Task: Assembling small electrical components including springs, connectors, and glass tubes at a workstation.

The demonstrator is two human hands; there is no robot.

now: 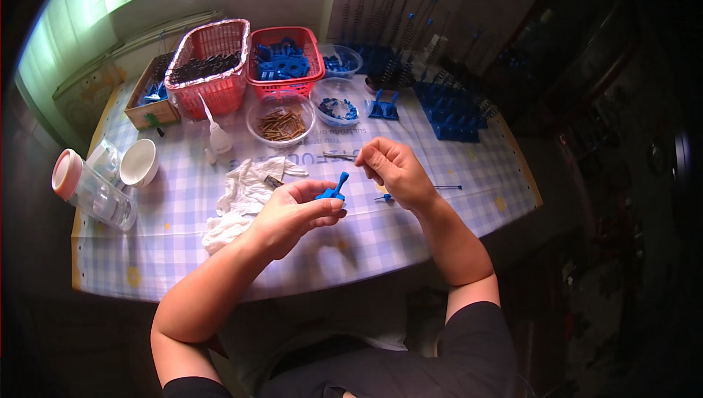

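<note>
Bowls (281,121) of brass pins, blue bits; left hand (293,215) pinching blue part (333,189).

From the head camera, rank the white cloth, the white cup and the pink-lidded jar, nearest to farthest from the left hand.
1. White cloth, just left of the left hand.
2. White cup, farther left.
3. Pink-lidded jar, on its side at the table's left edge.

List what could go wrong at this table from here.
1. The left hand pinches the small blue plastic piece only by its fingertips above the table; it could slip and fall onto the checked cloth.
2. A thin pin lies loose close by the right hand; a wrist sweep might knock it away.
3. The clear jar lies on its side near the table edge and may roll.
</note>
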